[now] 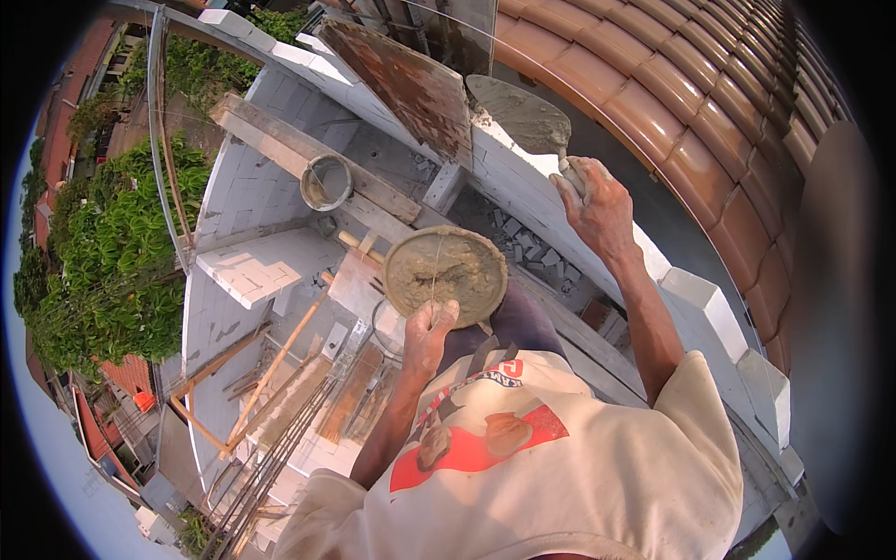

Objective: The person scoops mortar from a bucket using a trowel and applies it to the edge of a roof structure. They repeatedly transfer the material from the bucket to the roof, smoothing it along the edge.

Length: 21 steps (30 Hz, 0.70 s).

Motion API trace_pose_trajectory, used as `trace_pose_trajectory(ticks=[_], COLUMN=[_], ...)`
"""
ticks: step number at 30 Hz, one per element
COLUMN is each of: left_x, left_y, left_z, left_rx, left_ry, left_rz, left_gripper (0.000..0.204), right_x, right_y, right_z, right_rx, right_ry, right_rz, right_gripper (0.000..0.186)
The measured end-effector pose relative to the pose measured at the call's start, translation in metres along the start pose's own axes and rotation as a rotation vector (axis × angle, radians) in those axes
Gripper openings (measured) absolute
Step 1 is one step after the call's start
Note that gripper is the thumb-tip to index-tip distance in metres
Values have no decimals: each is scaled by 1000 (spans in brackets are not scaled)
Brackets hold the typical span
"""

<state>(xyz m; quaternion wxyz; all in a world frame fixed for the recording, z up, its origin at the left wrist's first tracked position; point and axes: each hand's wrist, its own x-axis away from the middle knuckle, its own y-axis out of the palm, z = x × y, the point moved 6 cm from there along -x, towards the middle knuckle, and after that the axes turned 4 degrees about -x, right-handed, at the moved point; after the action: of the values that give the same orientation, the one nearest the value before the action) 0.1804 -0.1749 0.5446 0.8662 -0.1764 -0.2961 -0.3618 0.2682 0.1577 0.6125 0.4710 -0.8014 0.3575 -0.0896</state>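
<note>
My left hand (429,334) is closed on the thin wire handle (435,278) of a round bucket (502,294) in front of my body. Grey wet mortar (457,266) fills the bucket nearly to its rim. To the right and higher up, my right hand (597,207) grips the handle of a trowel (523,114). Mortar coats the trowel's broad blade, which is above the top of a white block wall (513,173). Beside the blade's left edge stands a mortar-stained wooden board (406,89); whether they touch I cannot tell.
A second bucket (349,191) stands on wooden planks (271,138) at the left. Brown roof tiles (672,84) rise beyond the wall. White blocks (705,310) line the wall at the right. Broken block pieces (532,245) lie far below, and long metal rods (271,457) lie lower left.
</note>
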Motion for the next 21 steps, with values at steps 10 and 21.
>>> trace_pose_trajectory(ticks=[10,21], left_x=[-3,3], left_y=[10,30], left_z=[-8,6], left_rx=[-153,-334], left_ry=[71,47], left_rz=[-17,-142], left_gripper=[59,58], right_x=[104,125], right_y=[94,186], right_z=[-28,-8], right_rx=[433,193], right_ry=[-236,-387], right_rz=[-667,-987], right_gripper=[22,29])
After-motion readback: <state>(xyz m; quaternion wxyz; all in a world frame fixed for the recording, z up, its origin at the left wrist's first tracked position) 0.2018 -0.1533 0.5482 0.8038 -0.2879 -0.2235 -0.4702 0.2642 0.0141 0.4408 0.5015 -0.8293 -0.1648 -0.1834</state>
